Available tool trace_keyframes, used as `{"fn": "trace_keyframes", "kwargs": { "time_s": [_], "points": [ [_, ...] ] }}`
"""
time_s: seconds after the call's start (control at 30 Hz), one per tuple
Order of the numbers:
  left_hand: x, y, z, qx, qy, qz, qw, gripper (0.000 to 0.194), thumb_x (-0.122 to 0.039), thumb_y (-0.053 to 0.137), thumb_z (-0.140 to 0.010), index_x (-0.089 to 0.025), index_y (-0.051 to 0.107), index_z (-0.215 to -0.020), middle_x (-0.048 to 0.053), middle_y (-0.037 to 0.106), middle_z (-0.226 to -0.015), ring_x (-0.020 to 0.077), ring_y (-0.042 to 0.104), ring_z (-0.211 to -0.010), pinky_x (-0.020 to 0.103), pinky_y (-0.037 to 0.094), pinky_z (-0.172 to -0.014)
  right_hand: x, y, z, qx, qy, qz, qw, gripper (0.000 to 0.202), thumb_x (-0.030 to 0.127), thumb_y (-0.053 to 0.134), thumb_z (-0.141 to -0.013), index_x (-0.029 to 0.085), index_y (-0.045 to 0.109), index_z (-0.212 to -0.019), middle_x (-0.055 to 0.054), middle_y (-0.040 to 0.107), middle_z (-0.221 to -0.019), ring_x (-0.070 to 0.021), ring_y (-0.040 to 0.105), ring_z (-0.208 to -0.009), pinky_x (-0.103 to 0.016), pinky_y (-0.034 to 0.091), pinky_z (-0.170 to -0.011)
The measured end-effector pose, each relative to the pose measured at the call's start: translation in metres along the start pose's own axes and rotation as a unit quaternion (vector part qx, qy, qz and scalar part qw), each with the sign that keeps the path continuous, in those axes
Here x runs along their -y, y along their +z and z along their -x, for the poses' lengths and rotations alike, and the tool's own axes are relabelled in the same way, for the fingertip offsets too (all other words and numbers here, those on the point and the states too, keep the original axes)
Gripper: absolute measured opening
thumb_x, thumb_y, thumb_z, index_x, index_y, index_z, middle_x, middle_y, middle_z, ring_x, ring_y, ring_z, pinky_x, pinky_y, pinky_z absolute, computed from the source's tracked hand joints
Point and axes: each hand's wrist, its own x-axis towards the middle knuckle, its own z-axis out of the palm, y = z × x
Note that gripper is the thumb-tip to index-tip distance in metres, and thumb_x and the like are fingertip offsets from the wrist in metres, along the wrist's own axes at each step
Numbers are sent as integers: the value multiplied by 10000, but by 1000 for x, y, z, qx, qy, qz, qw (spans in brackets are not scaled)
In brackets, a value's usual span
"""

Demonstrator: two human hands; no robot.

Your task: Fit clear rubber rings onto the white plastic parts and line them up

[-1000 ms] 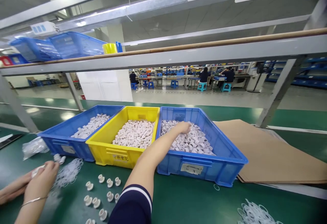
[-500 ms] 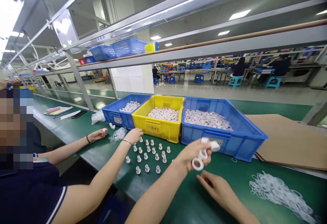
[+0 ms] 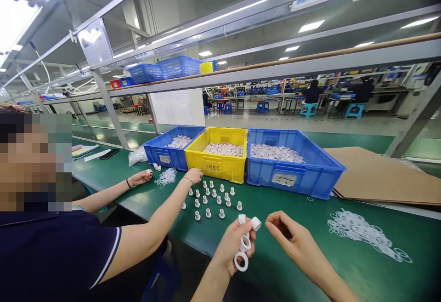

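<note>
The left hand (image 3: 236, 247) grips several white rings (image 3: 256, 223) in closed fingers, above the near edge of the green bench (image 3: 272, 201); two are bunched at the fingertips, and two hang lower with their openings showing. The right hand (image 3: 298, 237) is just beside them, fingers curled, thumb and forefinger tips close together; whether the tips meet cannot be told.

Ahead and to the left, white flanged fittings (image 3: 221, 214) stand upright in loose rows, between the hands and the yellow bin (image 3: 215, 166). A co-worker's forearm (image 3: 165, 205) reaches across the bench at the left end of the rows, the hand near that bin. The yellow bin stands between the left blue bin (image 3: 165, 155) and the right blue bin (image 3: 292, 175); all three hold small white parts. Brown card (image 3: 382, 173) lies flat to the right, with a pile of thin white bands (image 3: 361, 230) nearer.

Writing: the yellow bin carries handwritten Chinese characters, the last three reading 科世纪, the first unclear. The right blue bin's white label (image 3: 283, 180) and the left blue bin's are too small to read.
</note>
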Motion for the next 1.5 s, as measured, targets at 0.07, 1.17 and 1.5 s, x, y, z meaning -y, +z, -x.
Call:
{"fn": "trace_keyframes", "kwargs": {
  "time_s": [0.07,1.17,1.5],
  "points": [
    [8,2,5,-2,13,-6,1000,303,-427,648,-854,-164,512,-917,-35,556,-714,34,437,-349,222,117,-344,2,12,4,2,15,-2,1000,307,562,489,-975,263,549,-1009,14,602,-871,-158,507,-686,-285,409,-613],
    [40,-39,21,-223,106,-281,927,476,-670,617,-801,-202,699,-790,62,616,-615,182,559,-584,326,416,-593,-8,68,-153,49,-199,53,977,217,424,434,-1030,242,530,-961,-62,566,-1051,-196,605,-863,-361,533,-808],
    [-245,-214,7,-257,92,-108,956,416,-518,431,-991,-192,608,-1179,36,673,-950,195,672,-843,327,574,-676,21,181,-276,90,-224,236,941,129,229,438,-1000,197,557,-962,-100,581,-1048,-225,611,-926,-361,517,-855]
  ]
}}
